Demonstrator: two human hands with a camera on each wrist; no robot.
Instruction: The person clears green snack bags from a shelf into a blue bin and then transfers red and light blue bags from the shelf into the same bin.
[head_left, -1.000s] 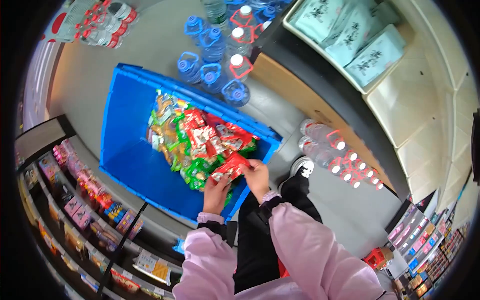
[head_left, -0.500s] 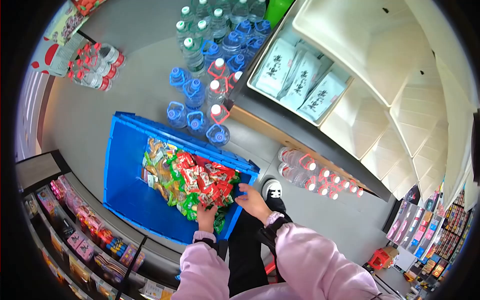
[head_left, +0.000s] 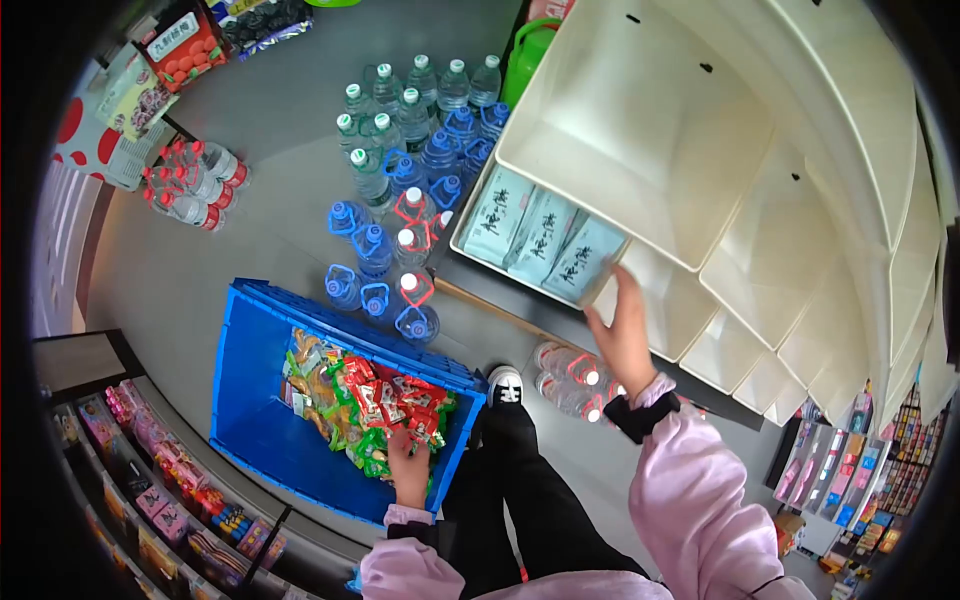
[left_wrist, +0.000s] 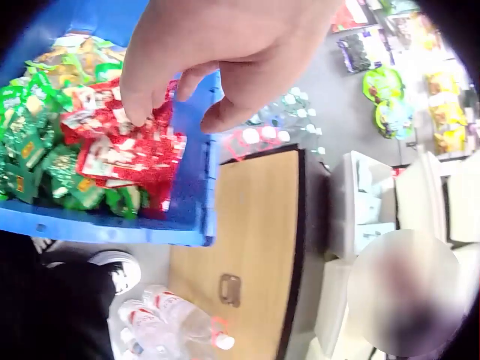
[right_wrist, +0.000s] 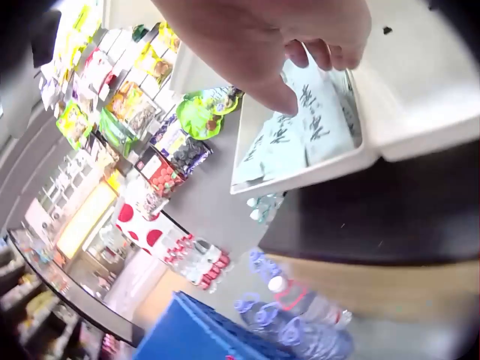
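Observation:
My left hand (head_left: 408,472) is low over the blue crate (head_left: 262,482), fingers bent and thumb apart. In the left wrist view its fingertips are right at the red snack packets (left_wrist: 124,154). Green packets (left_wrist: 34,139) lie beside them, with yellowish-brown packets (head_left: 318,375) farther along the crate. Out to the right, my right hand (head_left: 625,335) reaches to the cream bin on the display stand, fingers and thumb spread with nothing between them. Pale blue packets (head_left: 545,235) with black lettering stand in that bin, close to the fingertips; the hand partly covers them in the right wrist view.
Other cream bins (head_left: 640,130) rise in tiers along the right. Water bottles with blue handles (head_left: 372,245) stand on the floor between crate and stand, and more bottles (head_left: 570,380) lie by its base. Shelves of goods (head_left: 190,480) run along the lower left.
Both hands worked at a red packet over the crate; it has been let go. My right hand has moved right and up to the cream bin, while the left stays over the packets. The view has turned rightward.

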